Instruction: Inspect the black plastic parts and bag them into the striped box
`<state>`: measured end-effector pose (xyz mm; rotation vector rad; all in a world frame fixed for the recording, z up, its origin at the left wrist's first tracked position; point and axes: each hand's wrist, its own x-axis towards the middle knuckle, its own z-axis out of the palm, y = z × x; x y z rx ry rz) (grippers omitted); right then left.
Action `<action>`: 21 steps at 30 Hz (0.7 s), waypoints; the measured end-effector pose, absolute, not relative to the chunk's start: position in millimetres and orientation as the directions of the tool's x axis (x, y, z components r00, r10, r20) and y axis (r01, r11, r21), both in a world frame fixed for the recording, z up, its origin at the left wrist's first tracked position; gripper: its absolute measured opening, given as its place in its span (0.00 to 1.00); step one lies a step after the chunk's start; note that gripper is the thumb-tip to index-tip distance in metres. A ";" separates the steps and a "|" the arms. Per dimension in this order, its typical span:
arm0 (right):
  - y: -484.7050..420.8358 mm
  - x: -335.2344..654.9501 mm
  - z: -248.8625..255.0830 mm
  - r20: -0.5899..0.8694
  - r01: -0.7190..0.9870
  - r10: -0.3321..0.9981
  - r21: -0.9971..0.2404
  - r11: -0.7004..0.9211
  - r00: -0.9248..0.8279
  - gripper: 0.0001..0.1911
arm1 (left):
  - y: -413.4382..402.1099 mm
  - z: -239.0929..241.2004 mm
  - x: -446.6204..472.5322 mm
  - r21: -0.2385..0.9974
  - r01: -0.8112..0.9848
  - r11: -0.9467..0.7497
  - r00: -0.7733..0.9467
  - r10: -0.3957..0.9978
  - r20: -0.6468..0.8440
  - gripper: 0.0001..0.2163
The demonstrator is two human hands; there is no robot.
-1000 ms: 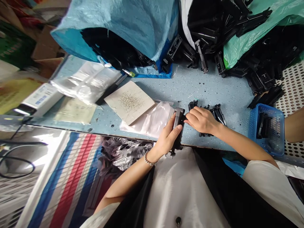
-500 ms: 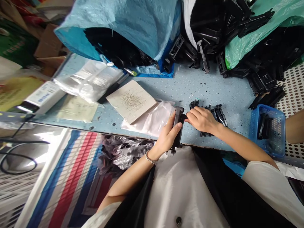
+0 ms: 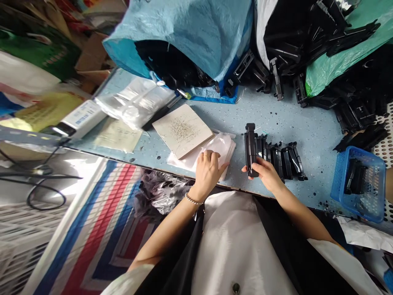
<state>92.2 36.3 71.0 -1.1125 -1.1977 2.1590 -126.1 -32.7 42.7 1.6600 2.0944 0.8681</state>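
My right hand (image 3: pixel 266 173) grips the lower end of a black plastic bracket-like part (image 3: pixel 250 147), its exact kind unclear. The part stands out lengthwise away from me, at the left end of a row of similar black parts (image 3: pixel 281 159) lying side by side on the table. My left hand (image 3: pixel 208 169) rests on a stack of thin clear plastic bags (image 3: pixel 225 147), holding nothing visible. Its fingers are bent over the bags and the thumb is spread apart. A beige square board (image 3: pixel 184 131) with small grains on it overlaps the bags.
Blue (image 3: pixel 196 37) and green (image 3: pixel 340 57) sacks spill black parts along the back of the speckled table (image 3: pixel 313 127). A blue basket (image 3: pixel 357 180) holds several parts at right, beside a co-worker's arm (image 3: pixel 389 184). Packed plastic bags (image 3: pixel 138 100) and a white box (image 3: pixel 82 116) lie left.
My left hand has let go of the black part and moved left onto the plastic bags. My right hand now holds the part alone, further right beside the row. The view has shifted slightly.
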 end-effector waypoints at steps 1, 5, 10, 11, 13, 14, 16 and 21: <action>39.1 93.2 72.7 -0.442 -0.029 0.682 -0.827 -0.561 -0.582 0.18 | -31.7 39.4 -132.7 0.606 0.784 0.134 -0.244 0.964 0.102 0.14; 43.1 86.1 72.9 -0.471 -0.109 0.638 -0.747 -0.656 -0.609 0.18 | -20.4 36.5 -155.8 0.734 0.656 0.178 -0.232 0.972 -0.029 0.10; 46.0 67.3 66.4 -0.477 -0.162 0.614 -0.692 -0.703 -0.629 0.20 | -13.8 43.2 -177.8 0.857 0.308 0.414 -0.317 0.894 -0.318 0.16; 47.9 62.9 66.9 -0.470 -0.179 0.612 -0.681 -0.710 -0.636 0.20 | -14.0 44.2 -179.6 0.869 0.270 0.416 -0.295 0.894 -0.336 0.16; 52.3 53.1 70.0 -0.454 -0.204 0.606 -0.665 -0.718 -0.653 0.21 | -14.2 45.9 -179.8 0.884 0.242 0.400 -0.261 0.904 -0.338 0.13; 54.3 47.6 71.7 -0.447 -0.206 0.600 -0.662 -0.721 -0.663 0.21 | -14.0 46.5 -178.5 0.884 0.247 0.396 -0.262 0.906 -0.333 0.12; 57.2 35.7 73.3 -0.439 -0.198 0.584 -0.658 -0.726 -0.683 0.19 | -13.3 48.2 -174.9 0.873 0.283 0.398 -0.294 0.902 -0.316 0.11; 56.9 9.0 54.3 -0.454 -0.242 0.615 -0.642 -0.727 -0.644 0.14 | -21.4 61.2 -174.2 0.889 0.319 0.328 -0.354 0.912 -0.209 0.12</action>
